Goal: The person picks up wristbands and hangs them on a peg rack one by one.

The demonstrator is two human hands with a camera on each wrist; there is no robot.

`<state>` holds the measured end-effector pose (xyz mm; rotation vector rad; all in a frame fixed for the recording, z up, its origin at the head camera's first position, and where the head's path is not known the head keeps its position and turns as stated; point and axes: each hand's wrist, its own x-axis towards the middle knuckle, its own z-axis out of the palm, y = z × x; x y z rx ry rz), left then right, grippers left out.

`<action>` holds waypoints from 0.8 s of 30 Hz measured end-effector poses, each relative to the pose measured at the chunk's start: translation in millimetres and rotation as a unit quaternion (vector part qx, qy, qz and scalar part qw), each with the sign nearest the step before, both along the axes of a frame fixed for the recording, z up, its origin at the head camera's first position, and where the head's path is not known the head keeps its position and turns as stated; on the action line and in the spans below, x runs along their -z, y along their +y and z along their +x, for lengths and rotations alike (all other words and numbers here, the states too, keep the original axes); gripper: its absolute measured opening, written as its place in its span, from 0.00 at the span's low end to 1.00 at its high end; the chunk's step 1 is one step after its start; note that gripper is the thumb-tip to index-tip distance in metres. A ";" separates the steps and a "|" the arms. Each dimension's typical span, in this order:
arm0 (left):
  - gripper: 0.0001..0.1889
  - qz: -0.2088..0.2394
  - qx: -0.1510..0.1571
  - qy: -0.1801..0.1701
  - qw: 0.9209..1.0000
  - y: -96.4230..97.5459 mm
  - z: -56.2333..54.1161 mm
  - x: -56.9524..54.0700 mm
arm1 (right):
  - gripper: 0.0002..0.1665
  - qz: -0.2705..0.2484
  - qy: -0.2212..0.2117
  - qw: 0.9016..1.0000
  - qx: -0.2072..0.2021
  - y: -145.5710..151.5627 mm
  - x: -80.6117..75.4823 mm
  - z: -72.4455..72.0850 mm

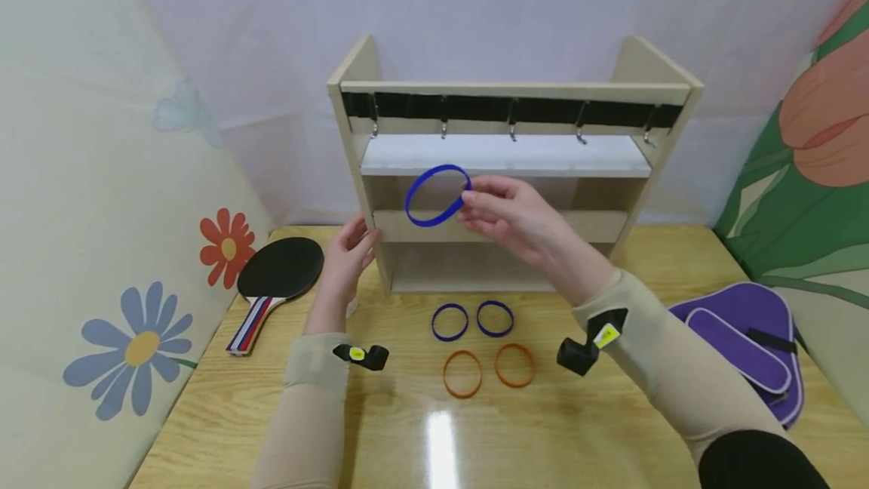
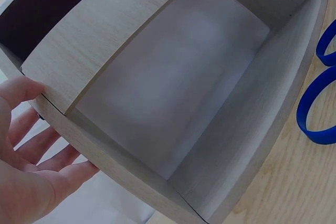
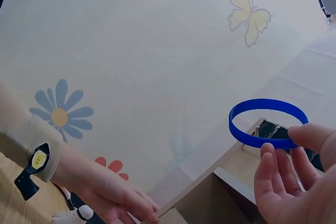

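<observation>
Between thumb and fingers my right hand (image 1: 512,217) pinches a blue wristband (image 1: 437,195), raised in front of the wooden shelf rack (image 1: 509,226). In the right wrist view the blue band (image 3: 269,123) forms an open loop beside the thumb. My left hand (image 1: 348,259) rests on the rack's left side panel, its fingers along the outer face and front edge. A row of metal hooks (image 1: 512,130) hangs from a black strip (image 1: 475,107) at the rack's top. Two more blue wristbands (image 1: 449,322) and two orange wristbands (image 1: 462,374) lie on the table in front.
A black table tennis paddle (image 1: 281,270) lies left of the rack. At the right is a purple zippered case (image 1: 740,345). A white shuttlecock (image 3: 73,215) appears beyond the left arm in the right wrist view. Flower-printed cloth walls (image 1: 75,134) stand at both sides.
</observation>
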<state>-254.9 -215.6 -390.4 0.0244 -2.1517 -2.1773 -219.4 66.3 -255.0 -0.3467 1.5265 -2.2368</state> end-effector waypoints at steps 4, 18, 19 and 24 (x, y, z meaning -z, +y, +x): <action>0.29 0.000 0.001 0.002 1.000 0.5 0.0 -0.2 | 0.19 -0.005 -0.007 1.000 0.000 -6.6 -3.4 -2.4; 0.31 0.001 0.007 -0.004 1.000 -1.4 0.9 2.2 | 0.18 -0.040 -0.026 0.999 0.001 -42.0 -12.5 -9.5; 0.31 0.001 0.007 -0.004 1.000 -1.5 0.9 2.2 | 0.17 -0.044 -0.027 0.999 0.002 -45.1 -13.3 -9.6; 0.31 -0.004 0.008 0.002 1.000 -2.0 1.0 2.4 | 0.16 -0.068 -0.025 0.997 0.008 -59.9 -16.8 -10.2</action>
